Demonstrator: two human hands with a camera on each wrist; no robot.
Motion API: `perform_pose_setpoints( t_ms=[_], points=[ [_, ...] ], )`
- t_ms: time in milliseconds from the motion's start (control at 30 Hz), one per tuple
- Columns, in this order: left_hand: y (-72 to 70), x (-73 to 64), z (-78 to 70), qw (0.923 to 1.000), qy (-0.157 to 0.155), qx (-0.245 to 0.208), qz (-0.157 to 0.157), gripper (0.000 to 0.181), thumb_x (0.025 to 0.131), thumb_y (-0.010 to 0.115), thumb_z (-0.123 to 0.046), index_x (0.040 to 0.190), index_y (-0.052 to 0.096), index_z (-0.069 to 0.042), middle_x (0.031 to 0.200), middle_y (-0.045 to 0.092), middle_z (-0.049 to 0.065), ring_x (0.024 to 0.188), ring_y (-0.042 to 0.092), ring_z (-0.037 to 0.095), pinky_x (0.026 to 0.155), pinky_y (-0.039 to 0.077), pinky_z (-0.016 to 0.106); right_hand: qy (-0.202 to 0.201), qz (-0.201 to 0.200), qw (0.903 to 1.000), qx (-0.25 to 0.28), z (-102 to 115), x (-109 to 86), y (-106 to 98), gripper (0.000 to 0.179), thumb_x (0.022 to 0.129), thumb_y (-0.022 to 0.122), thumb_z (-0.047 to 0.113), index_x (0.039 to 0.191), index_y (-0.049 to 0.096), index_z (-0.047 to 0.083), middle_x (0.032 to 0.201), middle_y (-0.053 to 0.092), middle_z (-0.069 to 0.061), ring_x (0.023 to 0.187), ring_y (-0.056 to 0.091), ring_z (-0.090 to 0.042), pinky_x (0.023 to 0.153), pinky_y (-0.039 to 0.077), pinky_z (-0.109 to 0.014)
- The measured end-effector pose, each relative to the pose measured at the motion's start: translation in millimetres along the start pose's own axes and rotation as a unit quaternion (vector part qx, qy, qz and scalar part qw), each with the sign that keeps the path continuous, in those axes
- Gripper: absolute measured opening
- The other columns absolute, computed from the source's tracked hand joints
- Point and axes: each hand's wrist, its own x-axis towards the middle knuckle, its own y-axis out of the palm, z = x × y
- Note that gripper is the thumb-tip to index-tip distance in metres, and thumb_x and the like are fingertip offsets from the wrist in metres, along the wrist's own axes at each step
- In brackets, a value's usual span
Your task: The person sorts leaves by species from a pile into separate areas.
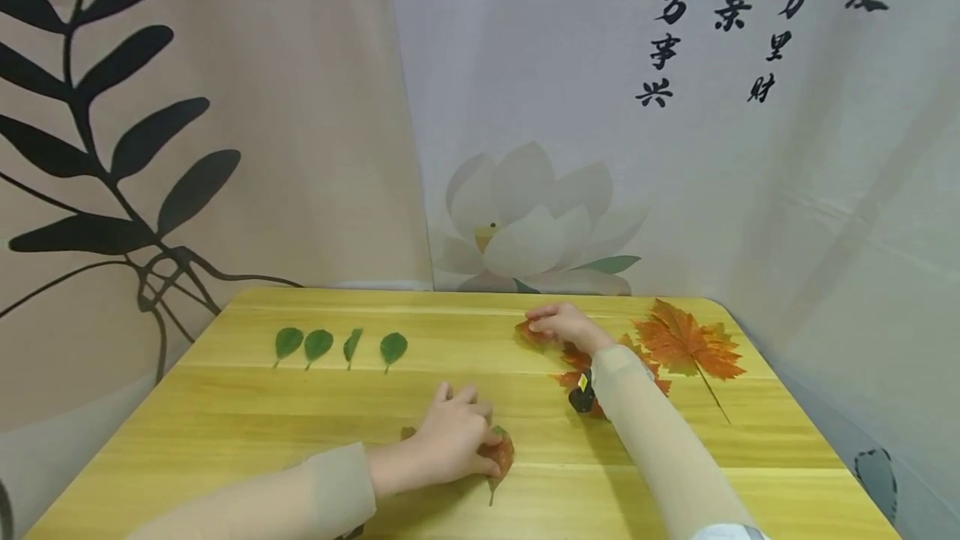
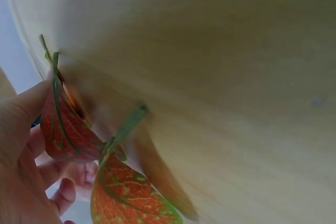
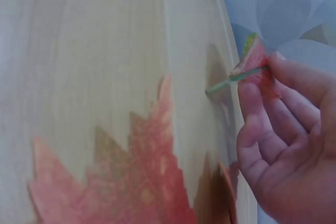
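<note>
My left hand (image 1: pixel 453 436) is low over the middle of the table, its thumb and fingers pinching a reddish leaf with green veins (image 1: pixel 504 457). From the left wrist, that same red leaf (image 2: pixel 68 129) shows beside the thumb. A second orange-red leaf with a green edge (image 2: pixel 131 195) is closer to that camera and mostly hidden by the hand in the head view. Farther back on the right, my right hand (image 1: pixel 566 327) pinches a small red leaf (image 3: pixel 254 69) by its stem end between thumb and fingers. Beneath the right forearm are orange maple leaves (image 1: pixel 577 359), partly covered.
Several small green leaves (image 1: pixel 318 344) form a row at the back left of the wooden table (image 1: pixel 247 440). A large orange maple leaf (image 1: pixel 678 340) with a long stem lies at the back right. A printed curtain (image 1: pixel 315 107) hangs behind the table's far edge.
</note>
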Motion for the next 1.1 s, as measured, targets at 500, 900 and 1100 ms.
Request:
perform_pose_setpoints(
  t_ms=[500, 900, 1100],
  points=[
    [11.5, -3.6, 6.9, 0.9986, -0.024, -0.047, -0.001, 0.05, 0.066, 0.071, -0.069, 0.105, 0.073, -0.037, 0.117, 0.06, -0.014, 0.105, 0.041, 0.011, 0.084, 0.028, 0.042, -0.025, -0.031, 0.9991, -0.015, 10.4, -17.6, 2.2, 0.043, 0.094, 0.065, 0.016, 0.133, 0.057, 0.0, 0.094, 0.07, 0.0, 0.071, 0.058, -0.016, 0.063, 0.046, -0.033],
    [9.6, -4.9, 6.6, 0.9974, -0.026, -0.068, 0.002, 0.049, 0.065, 0.072, -0.066, 0.104, 0.074, -0.036, 0.094, 0.056, -0.018, 0.09, 0.037, 0.008, 0.081, 0.028, 0.039, -0.082, -0.021, 0.9955, -0.043, 24.4, -80.8, 3.5, 0.04, 0.091, 0.069, 0.019, 0.128, 0.063, 0.007, 0.113, 0.067, -0.01, 0.088, 0.064, -0.02, 0.076, 0.052, -0.051],
    [6.0, -5.5, 6.6, 0.997, -0.027, -0.073, -0.001, 0.048, 0.064, 0.073, -0.065, 0.101, 0.075, -0.035, 0.078, 0.047, -0.02, 0.079, 0.031, 0.009, 0.074, 0.024, 0.036, -0.106, -0.001, 0.993, -0.052, 31.0, -119.9, 9.4, 0.043, 0.089, 0.071, 0.019, 0.128, 0.062, 0.002, 0.114, 0.067, -0.012, 0.093, 0.066, -0.021, 0.077, 0.055, -0.04]
  ],
)
